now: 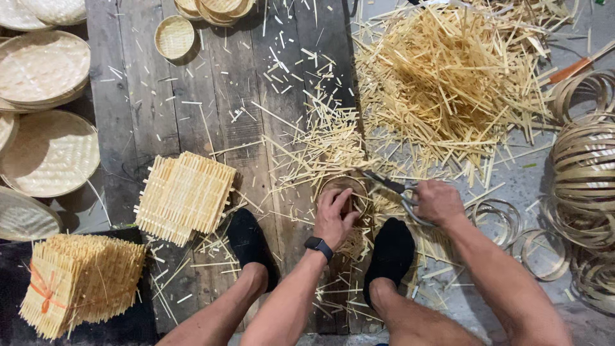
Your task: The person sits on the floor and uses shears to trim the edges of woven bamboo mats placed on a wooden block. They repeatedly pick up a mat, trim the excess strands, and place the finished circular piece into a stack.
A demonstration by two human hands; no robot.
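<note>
dark plank floor [147,115] strewn with bamboo offcuts [442,83]; left hand [333,218] grips a small round woven basket [344,189], right hand [437,202] clasps scissors [391,187].

Dark wooden floor planks [138,109] are lying under me, giving way to grey concrete floor [512,182] out beyond my right hand [437,201]. Bamboo offcuts [442,77] are piling up ahead of that hand and trailing toward my left hand [333,216]. Left of it, a stack of square woven mats [186,195] is sitting on the planks, with a tied bundle [80,282] nearer me and round woven trays [45,150] further left. Bamboo hoops [583,173] are resting far right.
</note>
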